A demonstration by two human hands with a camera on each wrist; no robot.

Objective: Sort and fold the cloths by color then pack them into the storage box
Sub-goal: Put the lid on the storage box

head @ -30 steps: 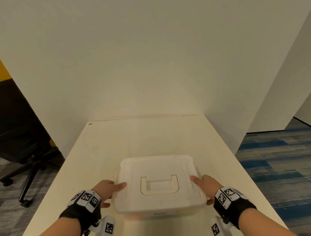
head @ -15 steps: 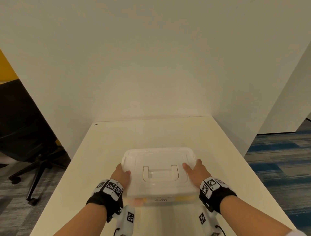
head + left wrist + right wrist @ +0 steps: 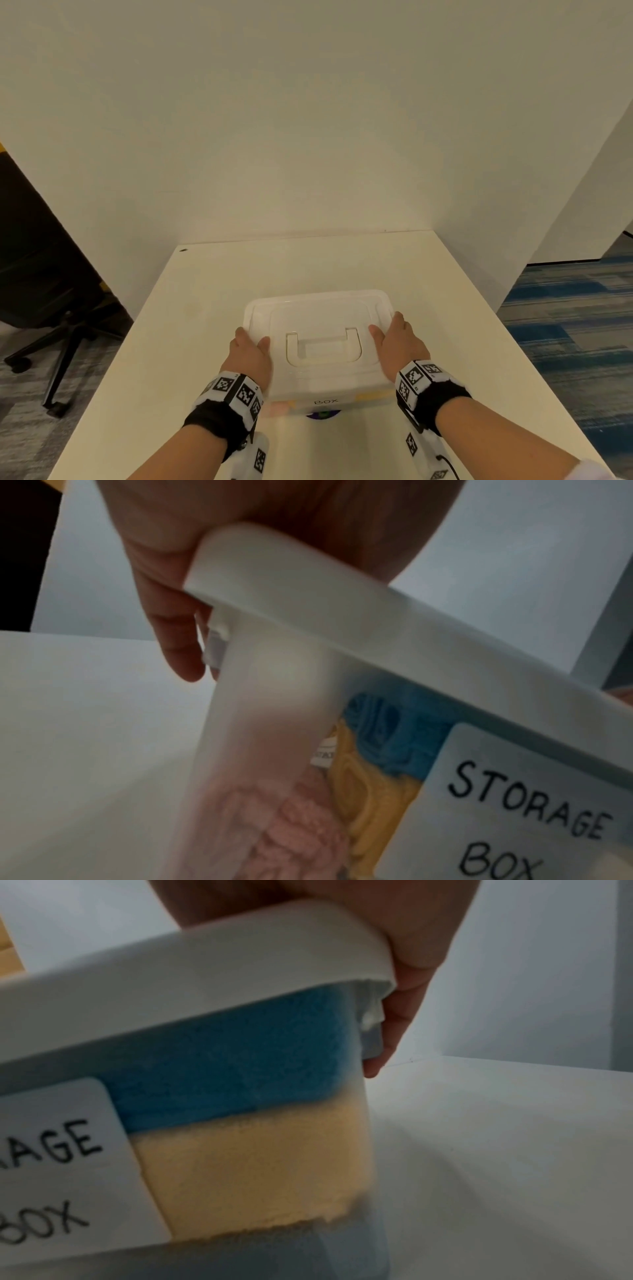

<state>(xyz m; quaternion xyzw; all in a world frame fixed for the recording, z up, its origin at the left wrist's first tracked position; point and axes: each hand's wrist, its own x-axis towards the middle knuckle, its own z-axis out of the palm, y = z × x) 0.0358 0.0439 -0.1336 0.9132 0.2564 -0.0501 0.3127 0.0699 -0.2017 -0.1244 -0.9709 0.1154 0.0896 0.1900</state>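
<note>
Gripping the box (image 3: 320, 346) at both ends: left hand (image 3: 249, 356) curling round the left rim, thumb lying on the lid (image 3: 318, 308), fingers (image 3: 178, 653) hooking under the edge; right hand (image 3: 399, 344) clasping the right rim likewise, thumb on top, fingers (image 3: 387, 1042) reaching down the side. Sitting on the table (image 3: 212, 308), near its front edge, lid closed. Showing through the front wall: blue cloth (image 3: 232, 1064) lying over yellow cloth (image 3: 246, 1172), pink cloth (image 3: 291, 831) filling the left corner. Reading "STORAGE BOX" on the label (image 3: 527, 810).
</note>
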